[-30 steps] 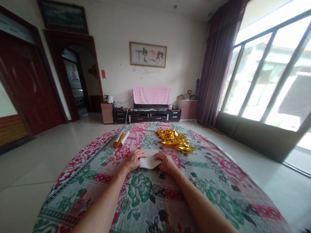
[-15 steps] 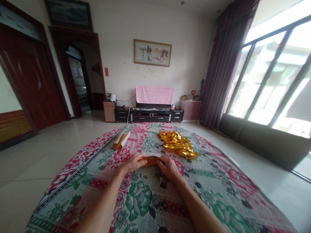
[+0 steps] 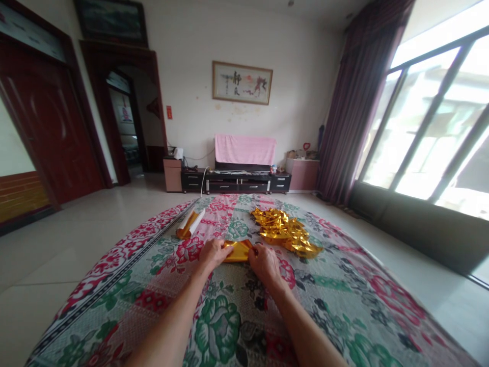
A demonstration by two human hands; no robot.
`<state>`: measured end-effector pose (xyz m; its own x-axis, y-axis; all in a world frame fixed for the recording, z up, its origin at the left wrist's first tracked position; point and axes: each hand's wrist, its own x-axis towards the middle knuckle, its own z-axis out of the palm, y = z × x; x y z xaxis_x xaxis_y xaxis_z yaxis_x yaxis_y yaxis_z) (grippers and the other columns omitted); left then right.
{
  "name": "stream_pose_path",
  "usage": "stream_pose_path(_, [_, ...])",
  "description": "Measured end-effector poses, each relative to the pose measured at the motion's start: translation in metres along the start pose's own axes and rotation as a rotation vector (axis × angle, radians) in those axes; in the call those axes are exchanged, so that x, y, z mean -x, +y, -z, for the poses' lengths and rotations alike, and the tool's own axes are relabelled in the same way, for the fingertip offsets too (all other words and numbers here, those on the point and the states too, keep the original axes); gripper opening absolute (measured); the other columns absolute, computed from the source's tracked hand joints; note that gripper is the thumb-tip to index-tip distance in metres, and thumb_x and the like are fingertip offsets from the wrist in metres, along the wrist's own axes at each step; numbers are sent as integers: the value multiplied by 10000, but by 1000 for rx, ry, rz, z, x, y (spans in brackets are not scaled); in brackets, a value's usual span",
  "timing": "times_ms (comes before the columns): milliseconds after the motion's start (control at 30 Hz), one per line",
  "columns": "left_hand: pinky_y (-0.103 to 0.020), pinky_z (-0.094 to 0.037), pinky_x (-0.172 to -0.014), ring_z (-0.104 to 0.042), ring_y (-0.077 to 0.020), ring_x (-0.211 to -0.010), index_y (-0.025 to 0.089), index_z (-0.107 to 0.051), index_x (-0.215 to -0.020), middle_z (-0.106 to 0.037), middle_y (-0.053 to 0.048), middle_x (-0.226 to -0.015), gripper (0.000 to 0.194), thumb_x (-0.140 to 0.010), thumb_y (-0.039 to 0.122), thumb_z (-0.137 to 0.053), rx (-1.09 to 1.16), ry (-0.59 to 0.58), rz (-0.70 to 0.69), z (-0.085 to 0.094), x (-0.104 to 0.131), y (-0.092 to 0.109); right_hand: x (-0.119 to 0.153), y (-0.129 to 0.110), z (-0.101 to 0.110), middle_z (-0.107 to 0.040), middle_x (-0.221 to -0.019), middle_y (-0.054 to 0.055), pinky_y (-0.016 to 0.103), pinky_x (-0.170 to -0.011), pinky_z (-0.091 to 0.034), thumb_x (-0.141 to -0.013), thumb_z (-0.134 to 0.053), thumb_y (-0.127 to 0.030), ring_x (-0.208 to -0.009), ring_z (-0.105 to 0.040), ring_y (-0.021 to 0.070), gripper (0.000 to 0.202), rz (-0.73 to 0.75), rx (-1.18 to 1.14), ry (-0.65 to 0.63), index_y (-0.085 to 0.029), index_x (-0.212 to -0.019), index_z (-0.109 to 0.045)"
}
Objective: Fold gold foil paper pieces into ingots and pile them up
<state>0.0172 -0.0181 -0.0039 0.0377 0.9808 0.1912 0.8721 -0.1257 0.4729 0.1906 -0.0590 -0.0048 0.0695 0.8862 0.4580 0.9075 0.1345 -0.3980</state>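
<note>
Between my two hands a sheet of gold foil paper is stretched out, just above or on the patterned tablecloth. My left hand pinches its left end, thumb on top. The right end is gripped by my right hand, its fingers curled round the edge. Beyond the right hand lies a pile of folded gold foil ingots. Farther off to the left, a curled stack of gold and white foil paper rests on the cloth.
The round table carries a red, green and grey floral cloth. Behind it stands a low black TV cabinet with a pink cloth draped over something on top. Large windows and a purple curtain are at the right.
The foil between my hands, curved and dull before, now catches the light with its upper corners turned in at the ends. Both hands stay closed on it. The view has shifted slightly.
</note>
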Motion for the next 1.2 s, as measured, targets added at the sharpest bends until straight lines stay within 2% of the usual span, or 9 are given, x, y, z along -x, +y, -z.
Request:
stream_pose_path(167, [-260, -365, -643, -554, -202, -770, 174, -637, -678, -631, -79, -704, 362, -730, 498, -485, -191, 102, -85, -8, 4, 2, 3, 7, -8, -625, -759, 81, 246, -602, -344, -771, -479, -246, -712, -554, 175, 164, -4, 22, 16, -191, -710, -620])
stream_pose_path(333, [-280, -372, -695, -541, -211, -798, 172, -635, -700, -625, -81, -726, 321, -732, 466, -510, -189, 113, -121, -10, 5, 1, 2, 14, -15, -582, -972, 115, 301, -771, -378, -736, -502, -225, -896, -512, 224, 210, 44, -57, 64, -171, -907, -613])
stream_pose_path(433, [-295, -375, -724, -538, -219, -809, 166, -640, -708, -624, -86, -740, 295, -733, 435, -522, -166, 129, -115, -12, 5, 0, 0, 16, -18, -562, -1039, 143, 341, -857, -348, -723, -504, -223, -966, -481, 252, 218, 62, -53, 84, -145, -886, -626])
stream_pose_path(633, [-332, -367, -832, -520, -228, -875, 184, -658, -906, -616, -88, -855, 298, -689, 378, -598, -70, 172, -169, -13, 6, -2, -3, 16, -19, -594, -969, 143, 340, -832, -354, -719, -501, -224, -918, -504, 250, 204, 79, -39, 30, -142, -839, -643])
stream_pose_path(733, [-336, -368, -855, -500, -236, -916, 189, -665, -896, -589, -90, -914, 292, -666, 364, -623, -67, 208, -175, -13, 7, -4, -3, 13, -19, -610, -945, 117, 317, -792, -361, -706, -506, -199, -876, -520, 227, 159, 65, -30, 33, -167, -781, -642])
stream_pose_path(900, [-336, -362, -891, -505, -228, -940, 181, -649, -891, -579, -82, -929, 256, -689, 326, -591, -67, 185, -235, -15, 5, -8, -3, 12, -21, -636, -846, 77, 280, -719, -369, -694, -510, -174, -812, -549, 200, 120, 51, -37, 37, -188, -725, -625])
stream_pose_path(1067, [-344, -345, -925, -501, -239, -1013, 152, -561, -1093, -589, -96, -1030, 447, -667, 283, -597, 5, 175, -248, -16, 2, -10, -5, 11, -22, -667, -809, 47, 251, -682, -411, -716, -462, -164, -732, -599, 176, 227, 60, -243, 43, -189, -871, -626])
stream_pose_path(1200, [-334, -385, -886, -547, -216, -960, 162, -493, -1185, -617, -77, -999, 522, -692, 310, -578, 248, 138, -177, -10, 3, -8, -7, 9, -19, -669, -836, 43, 253, -704, -441, -726, -446, -197, -751, -607, 168, 233, 65, -472, 129, -181, -881, -619])
